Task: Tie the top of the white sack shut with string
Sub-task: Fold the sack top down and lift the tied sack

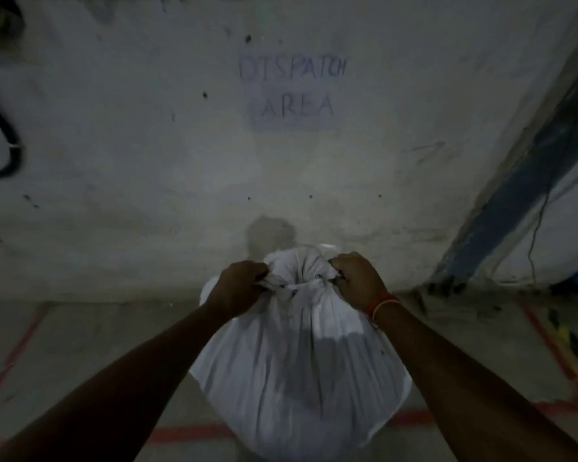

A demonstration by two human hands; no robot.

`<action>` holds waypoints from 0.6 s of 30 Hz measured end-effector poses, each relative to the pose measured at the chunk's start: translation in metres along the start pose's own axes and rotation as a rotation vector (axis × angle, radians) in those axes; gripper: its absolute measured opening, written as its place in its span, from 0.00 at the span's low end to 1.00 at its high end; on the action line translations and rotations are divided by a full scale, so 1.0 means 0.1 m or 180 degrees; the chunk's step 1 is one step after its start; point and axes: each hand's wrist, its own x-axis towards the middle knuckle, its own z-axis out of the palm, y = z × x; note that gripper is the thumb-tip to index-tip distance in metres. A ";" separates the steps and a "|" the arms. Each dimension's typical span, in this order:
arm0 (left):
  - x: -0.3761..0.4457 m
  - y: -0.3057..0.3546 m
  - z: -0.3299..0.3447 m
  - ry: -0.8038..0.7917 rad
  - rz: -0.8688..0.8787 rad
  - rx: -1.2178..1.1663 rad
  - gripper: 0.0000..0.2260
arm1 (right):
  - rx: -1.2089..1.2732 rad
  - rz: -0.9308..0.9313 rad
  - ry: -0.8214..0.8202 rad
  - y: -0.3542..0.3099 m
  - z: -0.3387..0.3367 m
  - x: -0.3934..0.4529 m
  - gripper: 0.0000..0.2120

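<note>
Item: bulging white cloth sack (pixel 297 361), standing on the floor before the wall. Your left hand (pixel 239 288) and right hand (pixel 359 281) each fist one end of the pale string (pixel 301 286) wrapped round the gathered neck. Cinching under way; whether a knot is finished cannot be told.

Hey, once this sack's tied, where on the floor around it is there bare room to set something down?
Bare concrete floor lies left of the white cloth sack, between the red floor line and the wall. Right of the sack it is crowded: the blue slanted beam, cables and yellow-black striped tape.
</note>
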 end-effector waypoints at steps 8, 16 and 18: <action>0.02 -0.19 1.74 -0.0425 -0.0520 -0.0459 0.12 | -0.0017 0.0066 -0.0283 1.19 1.23 -0.36 0.15; -0.04 -0.56 3.19 -0.0860 -0.0798 -0.0676 0.15 | -0.0093 0.0060 -0.0506 2.04 2.50 -0.79 0.15; -0.07 -0.61 3.48 -0.0890 -0.0822 -0.0633 0.13 | -0.0151 0.0149 -0.0546 2.19 2.76 -0.90 0.15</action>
